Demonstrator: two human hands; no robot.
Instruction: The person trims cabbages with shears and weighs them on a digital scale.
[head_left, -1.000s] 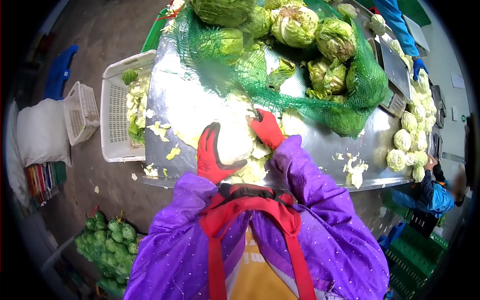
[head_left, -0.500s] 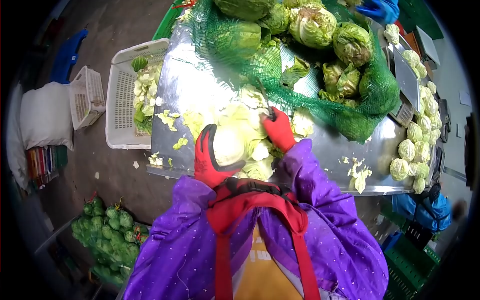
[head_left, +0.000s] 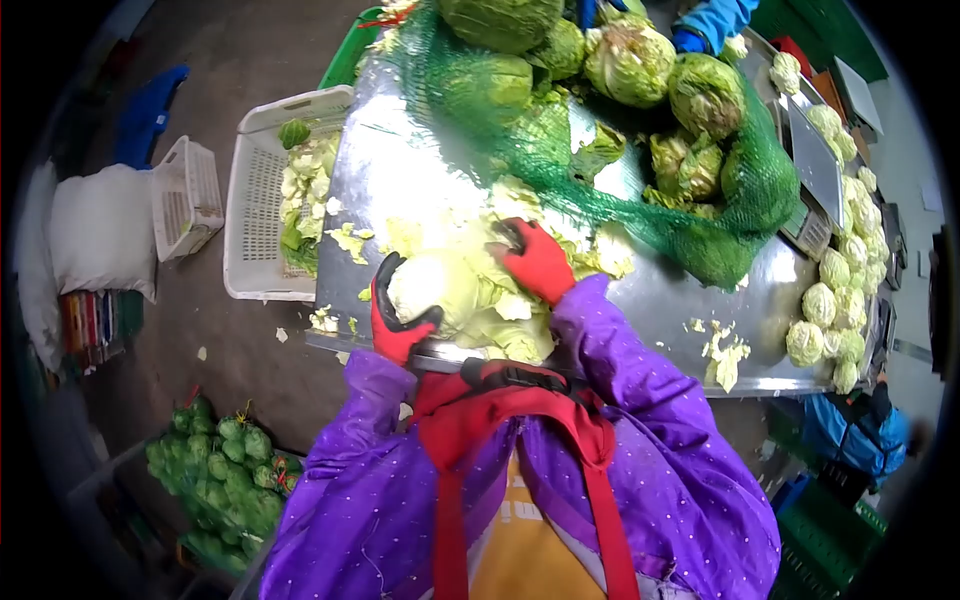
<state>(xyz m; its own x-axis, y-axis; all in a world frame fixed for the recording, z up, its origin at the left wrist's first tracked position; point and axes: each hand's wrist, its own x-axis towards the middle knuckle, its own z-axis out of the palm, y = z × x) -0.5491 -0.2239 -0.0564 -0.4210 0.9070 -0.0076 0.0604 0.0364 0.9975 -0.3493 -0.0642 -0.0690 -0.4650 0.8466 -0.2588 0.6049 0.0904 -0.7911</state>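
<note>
A trimmed pale cabbage rests at the front of the metal table among cut leaves. My left hand, in a red and black glove, cups its left side, thumb and fingers spread around it. To the right of that cabbage is my right hand, also gloved, with its fingers curled. The knife seen in it half a second ago is now blurred and hardly shows against the leaves. Beyond my hands, a green net lies around several untrimmed cabbages.
A white crate of leaf scraps stands left of the metal table. Trimmed cabbages are piled at the right. Netted cabbages sit lower left. A co-worker's blue sleeve reaches in at the far side.
My right hand has shifted left and the knife blade no longer shows clearly. My left hand has moved slightly left and stays at the cabbage. The co-worker's blue sleeve has moved left over the netted cabbages.
</note>
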